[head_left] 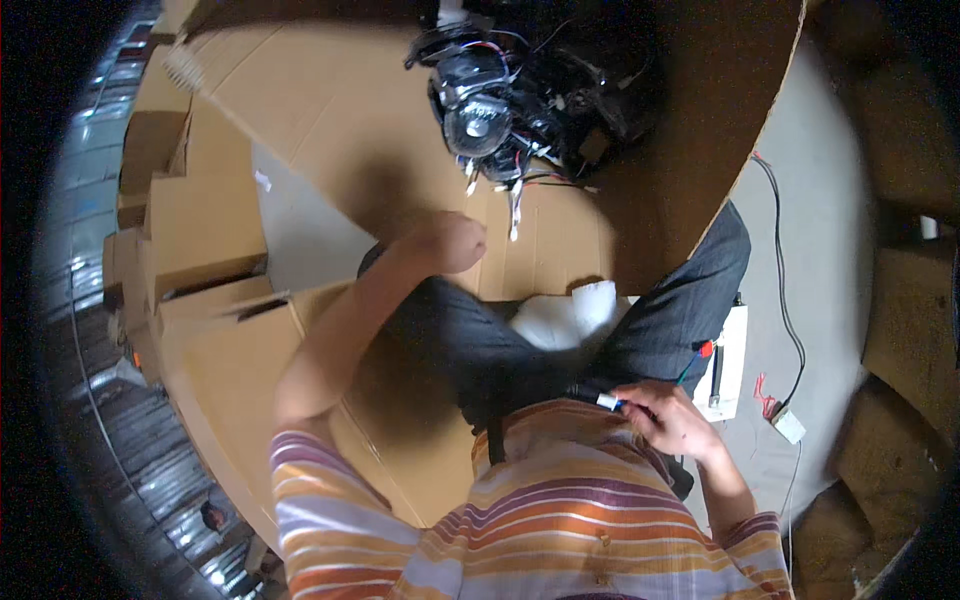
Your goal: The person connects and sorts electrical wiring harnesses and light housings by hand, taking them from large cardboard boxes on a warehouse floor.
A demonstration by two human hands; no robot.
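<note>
My left hand (455, 243) is held over the cardboard, closed into a fist; whether anything is inside it is hidden. Ahead of it lies a pile of black plastic lamp-like units (480, 125), one showing a clear round lens, with thin wires and white plugs (515, 215) hanging from the near side. At my lap, my right hand (668, 418) pinches a small white connector (607, 401) with a bit of blue beside it. Near that hand, a green wire runs up to a red connector (706, 348) by my right thigh.
A large cardboard sheet or box (330, 110) spreads in front of me, its edge rising at the right. White wrapping (580, 315) sits between my legs. On the floor at right are a white device (728, 375), a black cable (785, 270) and a small white box (788, 425). Cartons (205, 225) stand left.
</note>
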